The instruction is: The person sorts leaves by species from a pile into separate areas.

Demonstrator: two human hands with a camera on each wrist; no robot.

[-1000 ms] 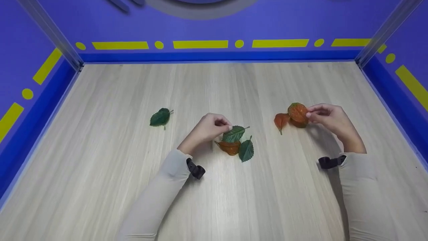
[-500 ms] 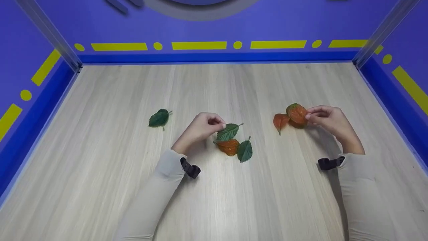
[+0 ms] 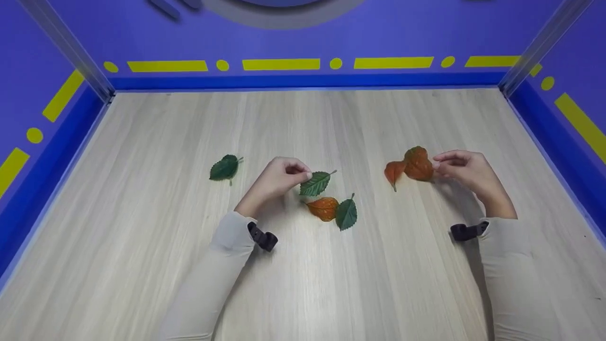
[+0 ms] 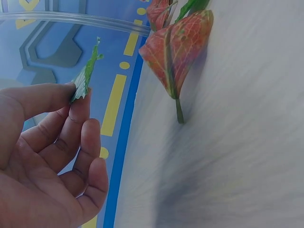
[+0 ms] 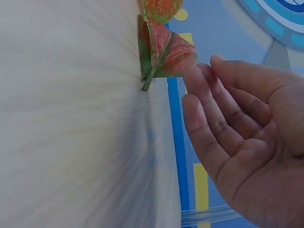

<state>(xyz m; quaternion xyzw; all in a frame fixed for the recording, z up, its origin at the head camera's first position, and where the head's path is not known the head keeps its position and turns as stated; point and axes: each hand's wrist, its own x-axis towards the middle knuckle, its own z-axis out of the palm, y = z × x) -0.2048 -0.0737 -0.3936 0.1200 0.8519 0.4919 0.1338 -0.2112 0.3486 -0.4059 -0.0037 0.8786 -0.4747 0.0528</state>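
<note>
In the head view my left hand (image 3: 279,180) pinches a green leaf (image 3: 315,183) between thumb and fingertip; the left wrist view shows this leaf (image 4: 84,78) nearly edge-on. Just below lie an orange-brown leaf (image 3: 323,209) and a second green leaf (image 3: 347,214), side by side on the table. My right hand (image 3: 466,168) is beside an orange-red leaf (image 3: 418,164), its fingertips right at the leaf's edge. In the right wrist view the thumb and fingers stand apart with nothing between them. A smaller reddish leaf (image 3: 394,173) touches the orange-red one on its left.
Another green leaf (image 3: 224,167) lies alone on the left of the wooden table (image 3: 142,227). Blue-purple walls (image 3: 303,45) with yellow marks bound the table at the back and sides. Each wrist carries a small black camera (image 3: 263,238).
My left hand has moved left with the green leaf, away from the leaves below it. My right hand has let go of the orange-red leaf, which has settled over the one beneath.
</note>
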